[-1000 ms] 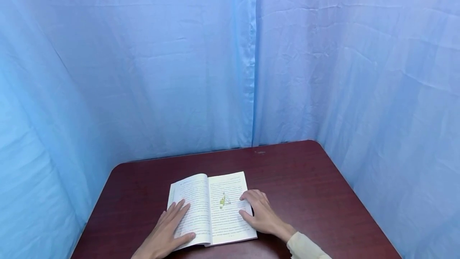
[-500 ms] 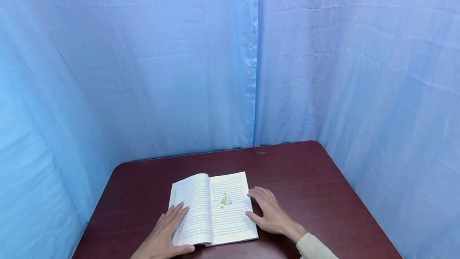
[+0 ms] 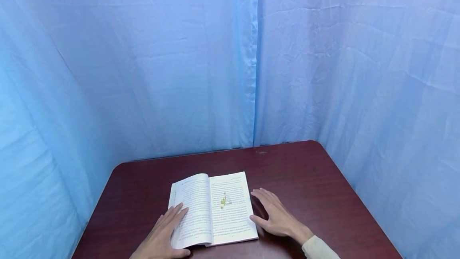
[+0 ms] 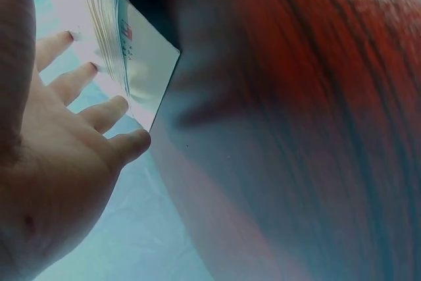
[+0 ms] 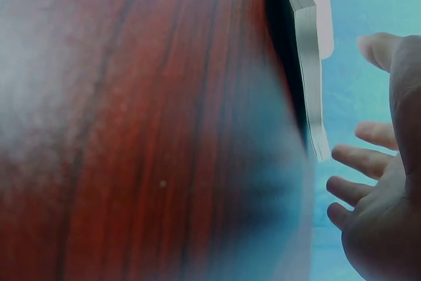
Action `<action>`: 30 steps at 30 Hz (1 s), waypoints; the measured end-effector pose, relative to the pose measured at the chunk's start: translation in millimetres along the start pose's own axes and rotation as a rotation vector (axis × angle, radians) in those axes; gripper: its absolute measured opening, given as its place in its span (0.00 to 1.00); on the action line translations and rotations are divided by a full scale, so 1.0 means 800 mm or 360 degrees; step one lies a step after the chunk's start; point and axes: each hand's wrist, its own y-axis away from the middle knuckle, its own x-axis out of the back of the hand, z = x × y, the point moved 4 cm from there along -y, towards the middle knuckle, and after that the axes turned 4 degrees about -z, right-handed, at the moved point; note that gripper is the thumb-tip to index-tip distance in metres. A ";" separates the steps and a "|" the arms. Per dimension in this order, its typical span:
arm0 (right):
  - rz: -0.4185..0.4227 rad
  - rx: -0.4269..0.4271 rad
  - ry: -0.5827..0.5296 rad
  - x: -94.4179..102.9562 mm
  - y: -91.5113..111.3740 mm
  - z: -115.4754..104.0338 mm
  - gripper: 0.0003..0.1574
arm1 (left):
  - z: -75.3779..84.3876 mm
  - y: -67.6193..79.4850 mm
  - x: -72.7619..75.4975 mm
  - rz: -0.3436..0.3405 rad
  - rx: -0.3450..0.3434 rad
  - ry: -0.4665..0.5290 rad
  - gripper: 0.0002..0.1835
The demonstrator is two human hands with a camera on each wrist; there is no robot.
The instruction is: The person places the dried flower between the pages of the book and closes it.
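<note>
An open book (image 3: 230, 211) lies on the dark red table, its left page bulging up near the spine. Lines of print fill both pages, and a small yellow-green picture marks the right one. My left hand (image 3: 161, 233) rests with spread fingers on the left page's outer edge, its thumb by the bottom corner. In the left wrist view those fingertips touch the edge of the book (image 4: 141, 64). My right hand (image 3: 276, 215) is just off the book's right edge, fingers loosely extended and holding nothing. The right wrist view shows its fingers apart beside the page block (image 5: 308, 64).
The table (image 3: 305, 171) has rounded far corners and a small pale mark near its back edge. Blue curtains (image 3: 161, 71) hang close behind it and along both sides. A light sleeve (image 3: 318, 247) covers the right forearm.
My right hand has moved right, from over the right page to just beyond the book's edge. The left thumb has slid down off the page's bottom corner. The book stays open at the same pages.
</note>
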 end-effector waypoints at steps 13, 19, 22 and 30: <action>-0.0212 0.0061 0.0053 -0.011 0.004 0.008 0.60 | -0.002 0.004 -0.002 0.0042 0.0044 -0.0091 0.64; -0.0264 0.0061 0.0055 -0.013 0.008 0.009 0.62 | -0.007 0.005 0.000 0.0046 0.0034 -0.0090 0.62; -0.0277 0.0057 0.0057 -0.014 0.009 0.009 0.63 | -0.008 0.006 0.003 0.0012 0.0063 -0.0056 0.60; -0.0285 0.0060 0.0059 -0.015 0.009 0.009 0.63 | -0.005 0.007 0.004 0.0024 0.0098 -0.0052 0.57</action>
